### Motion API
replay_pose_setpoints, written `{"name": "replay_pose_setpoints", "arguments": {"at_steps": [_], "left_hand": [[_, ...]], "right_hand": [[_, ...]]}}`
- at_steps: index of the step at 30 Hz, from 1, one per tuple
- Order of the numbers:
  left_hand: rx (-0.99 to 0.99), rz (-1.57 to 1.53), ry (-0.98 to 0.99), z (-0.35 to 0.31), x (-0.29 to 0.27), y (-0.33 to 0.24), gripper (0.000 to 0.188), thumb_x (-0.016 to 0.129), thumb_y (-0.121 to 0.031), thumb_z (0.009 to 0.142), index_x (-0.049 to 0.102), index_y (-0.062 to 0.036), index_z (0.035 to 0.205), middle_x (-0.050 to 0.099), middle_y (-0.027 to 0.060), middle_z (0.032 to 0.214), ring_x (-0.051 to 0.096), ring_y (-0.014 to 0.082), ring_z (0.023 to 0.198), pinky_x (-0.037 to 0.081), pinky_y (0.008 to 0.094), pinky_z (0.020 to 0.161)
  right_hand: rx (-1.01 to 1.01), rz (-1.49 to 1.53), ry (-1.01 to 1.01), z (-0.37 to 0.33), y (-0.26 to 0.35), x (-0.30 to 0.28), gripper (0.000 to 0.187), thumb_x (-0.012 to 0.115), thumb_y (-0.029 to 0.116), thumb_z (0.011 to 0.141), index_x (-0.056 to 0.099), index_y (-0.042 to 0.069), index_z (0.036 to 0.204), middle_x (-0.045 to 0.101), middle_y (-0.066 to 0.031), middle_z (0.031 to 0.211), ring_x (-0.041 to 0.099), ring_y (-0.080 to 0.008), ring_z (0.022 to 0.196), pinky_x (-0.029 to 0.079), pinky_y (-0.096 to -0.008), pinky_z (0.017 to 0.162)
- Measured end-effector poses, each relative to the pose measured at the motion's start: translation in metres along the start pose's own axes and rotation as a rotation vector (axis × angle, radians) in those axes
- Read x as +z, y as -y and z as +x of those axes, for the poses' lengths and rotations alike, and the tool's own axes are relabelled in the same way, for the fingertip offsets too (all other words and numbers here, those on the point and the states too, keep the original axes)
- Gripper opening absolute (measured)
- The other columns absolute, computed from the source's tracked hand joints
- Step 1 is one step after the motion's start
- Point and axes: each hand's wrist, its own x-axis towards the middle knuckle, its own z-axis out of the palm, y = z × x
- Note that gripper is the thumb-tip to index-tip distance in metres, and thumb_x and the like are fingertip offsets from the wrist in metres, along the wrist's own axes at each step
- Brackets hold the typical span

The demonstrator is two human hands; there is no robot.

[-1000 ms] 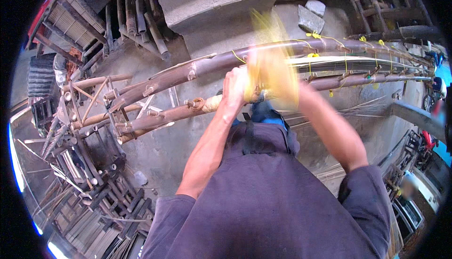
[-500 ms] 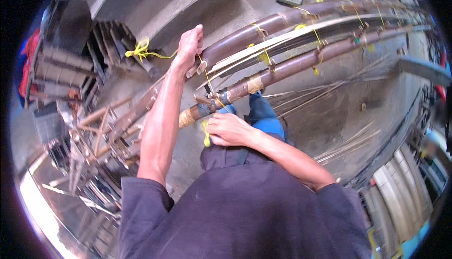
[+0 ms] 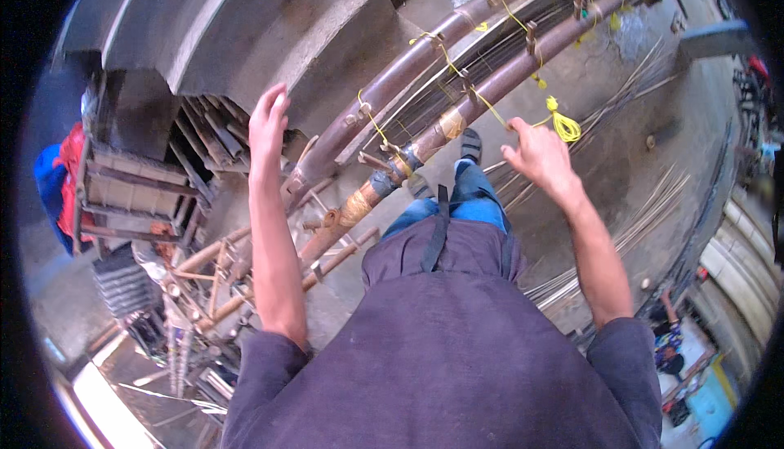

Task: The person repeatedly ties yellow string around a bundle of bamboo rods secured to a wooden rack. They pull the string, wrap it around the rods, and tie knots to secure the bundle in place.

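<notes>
Two long brown poles run side by side from lower left to upper right: the far pole (image 3: 384, 93) and the near pole (image 3: 502, 81). Thin dark strands and pale strips (image 3: 400, 110) stretch between them. Yellow cord (image 3: 449, 63) laces across the poles, passing small wooden pegs. My right hand (image 3: 541, 159) pinches this cord, drawn taut from the near pole. Beside the fingers hangs a looped yellow bundle (image 3: 563, 125). Left of the far pole, my left hand (image 3: 268, 122) is raised with its fingers stretched out, holding nothing visible.
Concrete steps (image 3: 302, 32) rise at upper left. A wooden frame (image 3: 135, 179) with red cloth (image 3: 72, 175) stands at left, near stacked timber (image 3: 214, 134). Loose thin strips (image 3: 653, 212) lie on the floor at right. Another person (image 3: 671, 339) is partly visible at lower right.
My right hand has moved right and up from the near pole's wrapped end. My left hand has moved left, its fist opened and the cord gone from it. The view has shifted.
</notes>
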Motion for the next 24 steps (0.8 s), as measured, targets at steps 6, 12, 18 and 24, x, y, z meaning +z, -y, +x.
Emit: {"name": "replay_pose_setpoints", "arguments": {"at_steps": [6,12,18,24], "left_hand": [[0.016,0.053,-0.041,-0.072,-0.031,-0.007,0.025,0.055,-0.018,0.094,0.060,-0.0055,0.115,0.062,0.0023,0.109,0.056,0.0100,0.099,0.042,0.0234,0.084],[1.049,0.339,0.589,-0.131,0.122,-0.196,0.022,0.064,-0.005,0.076,0.062,-0.0042,0.098,0.062,0.0056,0.103,0.059,0.0198,0.094,0.048,0.0295,0.082],[1.484,-0.079,1.192,-0.209,0.243,-0.314,0.053,0.070,-0.042,0.066,0.062,-0.0012,0.100,0.062,0.0090,0.105,0.056,0.0191,0.101,0.046,0.0346,0.091],[0.915,0.264,0.800,-0.097,0.390,-0.314,0.020,0.067,-0.010,0.074,0.069,-0.0035,0.093,0.064,0.0124,0.102,0.059,0.0249,0.098,0.047,0.0373,0.087]], "right_hand": [[-0.789,0.581,-0.460,-0.116,0.077,-0.019,0.027,0.067,0.008,0.074,0.069,0.012,0.100,0.058,0.0014,0.068,0.055,-0.0114,0.058,0.043,-0.0266,0.051],[-0.351,0.736,-0.762,-0.133,0.044,-0.002,0.025,0.067,0.005,0.069,0.067,0.010,0.093,0.050,-0.0037,0.064,0.050,-0.0208,0.054,0.043,-0.0334,0.050],[0.494,0.774,-0.671,-0.160,-0.083,0.071,0.041,0.063,0.001,0.072,0.060,0.005,0.113,0.063,-0.0095,0.093,0.060,-0.0236,0.091,0.049,-0.0341,0.079],[0.968,1.167,-0.618,-0.117,-0.270,0.225,0.030,0.060,0.001,0.077,0.062,0.003,0.107,0.066,-0.0086,0.083,0.062,-0.0181,0.072,0.050,-0.0301,0.066]]}}
